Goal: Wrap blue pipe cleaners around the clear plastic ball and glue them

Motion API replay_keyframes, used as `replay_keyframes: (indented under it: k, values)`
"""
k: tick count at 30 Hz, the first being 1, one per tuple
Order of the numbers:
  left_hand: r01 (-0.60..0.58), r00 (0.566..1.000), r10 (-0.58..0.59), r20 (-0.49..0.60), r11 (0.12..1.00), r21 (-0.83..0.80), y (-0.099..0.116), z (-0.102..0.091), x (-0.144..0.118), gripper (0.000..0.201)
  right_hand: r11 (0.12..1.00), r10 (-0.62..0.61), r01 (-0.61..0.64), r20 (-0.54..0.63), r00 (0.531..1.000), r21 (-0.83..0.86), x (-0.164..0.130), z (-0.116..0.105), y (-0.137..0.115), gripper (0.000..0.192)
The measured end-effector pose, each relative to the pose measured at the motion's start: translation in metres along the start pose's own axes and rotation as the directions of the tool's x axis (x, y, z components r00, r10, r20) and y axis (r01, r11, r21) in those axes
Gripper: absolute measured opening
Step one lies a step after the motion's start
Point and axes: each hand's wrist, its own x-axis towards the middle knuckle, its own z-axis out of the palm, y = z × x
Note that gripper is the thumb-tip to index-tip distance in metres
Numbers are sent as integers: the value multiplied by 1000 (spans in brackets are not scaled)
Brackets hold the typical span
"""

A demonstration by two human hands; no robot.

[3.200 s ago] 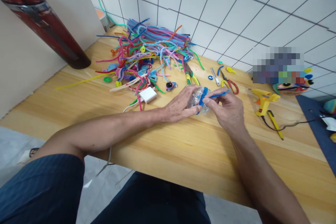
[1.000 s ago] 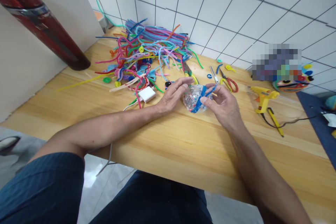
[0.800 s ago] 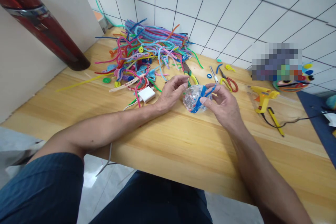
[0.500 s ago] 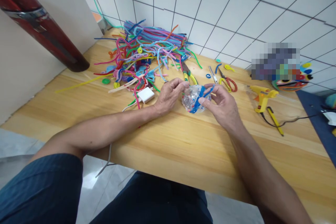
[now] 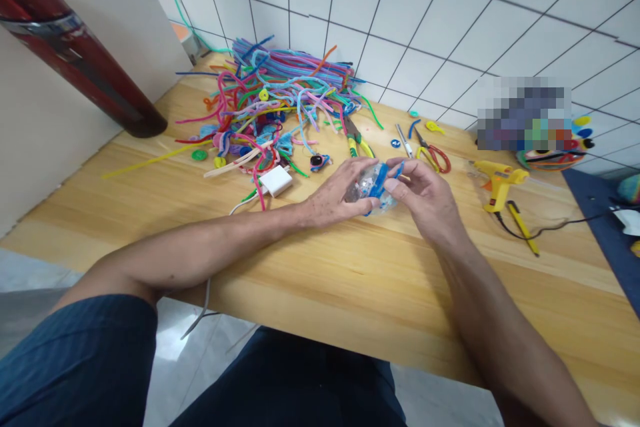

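A clear glittery ball (image 5: 369,184) sits low over the wooden table (image 5: 320,260), held between both of my hands. A blue pipe cleaner (image 5: 381,177) runs over its top. My left hand (image 5: 336,195) cups the ball from the left, fingers against its side. My right hand (image 5: 425,199) grips it from the right, thumb and forefinger pinching the blue pipe cleaner against it. Much of the ball is hidden behind my fingers.
A big heap of coloured pipe cleaners (image 5: 280,97) lies at the back left. Nearby are a white charger (image 5: 276,181), pliers (image 5: 356,139), red-handled scissors (image 5: 434,156) and a yellow glue gun (image 5: 497,181) with its cable. A red cylinder (image 5: 75,53) leans at left.
My left hand, open beside the ball a second ago, has closed back onto it. Both hands and the ball have shifted slightly toward the wall.
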Motion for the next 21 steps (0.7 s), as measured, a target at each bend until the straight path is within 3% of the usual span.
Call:
replay_keyframes:
  k: [10, 21]
  values:
    - [-50, 998, 50, 26, 999, -3, -2, 2, -2, 74, 998, 15, -12, -44, 999, 64, 0, 3, 3, 24]
    - [37, 999, -38, -28, 998, -42, 11, 1, 0, 66, 998, -48, 46, -54, 997, -35, -3, 7, 5, 19]
